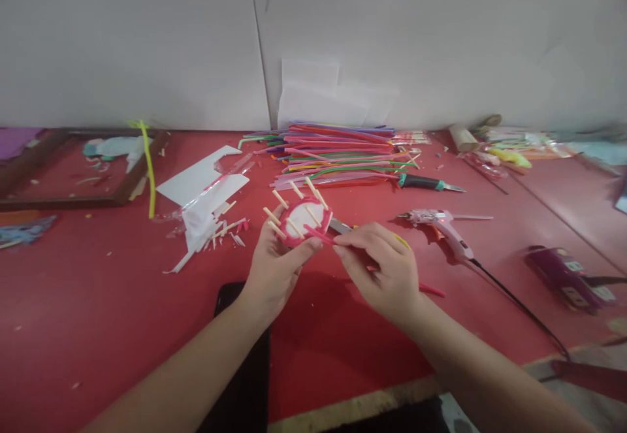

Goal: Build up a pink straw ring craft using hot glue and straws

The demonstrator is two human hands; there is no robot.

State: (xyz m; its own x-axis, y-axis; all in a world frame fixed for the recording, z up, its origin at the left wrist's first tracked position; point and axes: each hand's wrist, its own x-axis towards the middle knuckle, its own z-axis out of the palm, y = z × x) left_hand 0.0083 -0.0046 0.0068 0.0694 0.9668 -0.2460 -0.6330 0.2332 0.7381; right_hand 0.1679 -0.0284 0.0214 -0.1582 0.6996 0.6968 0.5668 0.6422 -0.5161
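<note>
My left hand [277,263] is closed around the rim of a small round craft basket base [296,216]. The base has a white bottom, a pink fuzzy edge and several short wooden sticks standing up around it. My right hand [382,266] pinches a pink pipe cleaner [321,234] just right of the base. One end of that pipe cleaner lies across the base's edge by my left thumb, and a pink length [432,289] shows beyond my right hand. Behind my right fingers lies a grey metal-looking tool [339,226], mostly hidden.
Several coloured pipe cleaners [337,152] are piled at the back. A craft knife [426,183] and a pink glue gun [443,224] with a cord lie to the right, near a purple power strip [563,279]. Paper scraps [198,227] lie left; a black phone-like slab [240,381] is near the front.
</note>
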